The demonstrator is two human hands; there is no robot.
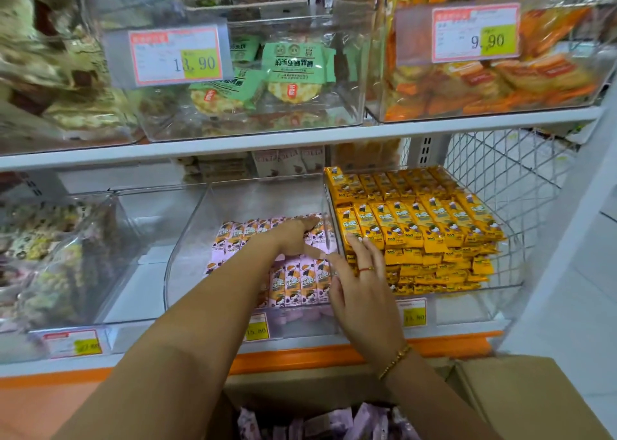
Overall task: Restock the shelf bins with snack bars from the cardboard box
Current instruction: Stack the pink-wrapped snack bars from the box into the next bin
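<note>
A clear plastic bin (187, 239) on the lower shelf holds rows of pink snack bars (300, 279). My left hand (293, 239) reaches into it with straight fingers resting on the back row of bars. My right hand (360, 286) lies flat with spread fingers against the front row, at the bin's right wall. At the bottom edge an open cardboard box (521, 396) holds several more pink bars (334, 423). Neither hand grips a bar.
To the right a bin holds stacked yellow snack bars (417, 226). A wire mesh panel (500, 165) closes the shelf's right end. Upper bins hold green-packed crackers (293, 69) and orange packs (500, 82). Left bin (66, 256) holds mixed snacks. Price tags line the orange shelf edge (300, 356).
</note>
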